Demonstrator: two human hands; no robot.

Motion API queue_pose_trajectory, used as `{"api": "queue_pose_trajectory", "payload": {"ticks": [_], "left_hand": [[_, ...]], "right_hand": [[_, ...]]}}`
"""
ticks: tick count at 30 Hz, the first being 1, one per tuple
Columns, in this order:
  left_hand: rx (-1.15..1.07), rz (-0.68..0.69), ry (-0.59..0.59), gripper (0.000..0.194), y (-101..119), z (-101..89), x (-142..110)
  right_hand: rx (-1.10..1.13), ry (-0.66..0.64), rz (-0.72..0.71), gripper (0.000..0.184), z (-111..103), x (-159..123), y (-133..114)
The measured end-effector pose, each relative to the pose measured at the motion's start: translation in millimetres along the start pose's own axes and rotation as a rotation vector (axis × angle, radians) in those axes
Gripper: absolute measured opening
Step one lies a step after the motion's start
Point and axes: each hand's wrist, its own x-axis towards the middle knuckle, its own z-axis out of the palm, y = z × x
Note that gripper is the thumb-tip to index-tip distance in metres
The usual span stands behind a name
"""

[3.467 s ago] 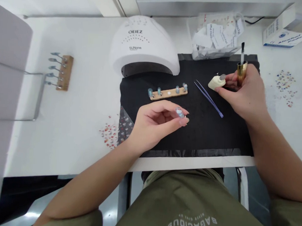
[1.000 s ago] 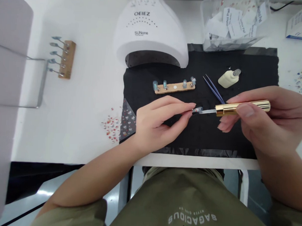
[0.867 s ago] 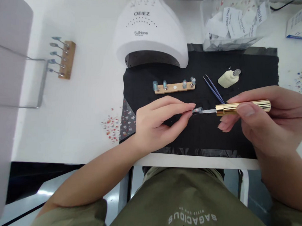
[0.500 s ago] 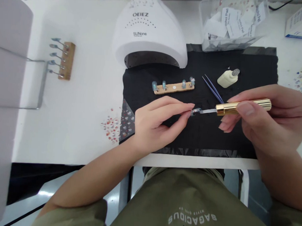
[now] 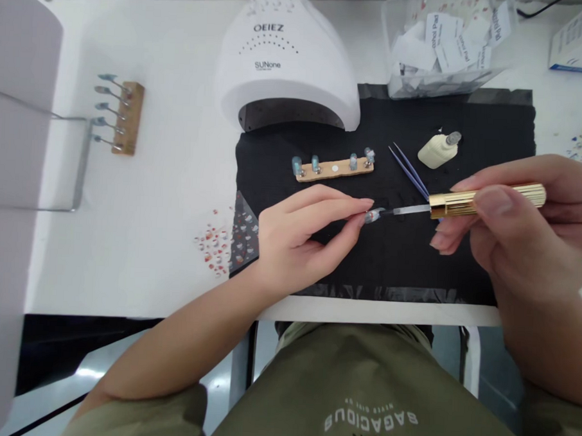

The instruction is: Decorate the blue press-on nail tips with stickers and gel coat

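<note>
My left hand [image 5: 314, 238] pinches a small decorated false nail [image 5: 373, 215] between thumb and fingertips, over the black mat [image 5: 395, 261]. In my right hand [image 5: 522, 234] is a nail polish brush [image 5: 487, 199] with a ribbed gold handle, its pale stem and dark tip pointing left at the nail. The tip is at the nail's right end; whether it touches I cannot tell. Behind the hands, a wooden nail stand [image 5: 335, 169] carries several blue-grey false nails. Blue tweezers [image 5: 409, 170] lie partly behind my right hand, near a cream bottle [image 5: 437, 151].
A white nail lamp [image 5: 290, 64] stands at the back of the mat, beside a clear bin [image 5: 396, 84] of alcohol pads. Another wooden nail stand [image 5: 131, 118] is at the left, near a metal wire frame [image 5: 84, 164]. Small stickers [image 5: 215, 247] lie at the mat's left edge.
My right hand has drawn the brush to the right, its tip shifting toward the nail's right end. The false nail has turned slightly in my left hand, which stays in place.
</note>
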Motion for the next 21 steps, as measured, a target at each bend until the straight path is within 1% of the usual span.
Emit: {"api": "queue_pose_trajectory", "payload": {"ticks": [4,7,10,12,16,21], "left_hand": [[0.027,0.044,-0.003,0.025,-2.1,0.3,-0.8],[0.073,0.061,-0.018,0.024,-2.6,-0.4,-1.1],[0.080,0.066,-0.019,0.023,-1.6,-1.1,-0.9],[0.084,0.065,-0.012,0.024,-0.3,-1.9,-0.4],[0.117,0.040,-0.046,0.025,3.3,-5.0,1.0],[0.130,0.036,-0.045,0.023,5.6,-7.0,1.6]], "right_hand": [[0.052,-0.135,-0.015,0.006,-6.4,-1.4,6.5],[0.097,-0.219,-0.043,0.009,-9.4,-1.5,13.2],[0.105,-0.221,-0.046,0.010,-9.7,-0.9,16.1],[0.099,-0.199,-0.050,0.008,-9.5,-0.4,16.1],[0.073,-0.146,-0.045,0.004,-10.0,0.8,15.5],[0.037,-0.105,-0.060,0.006,-10.6,4.7,17.0]]}}
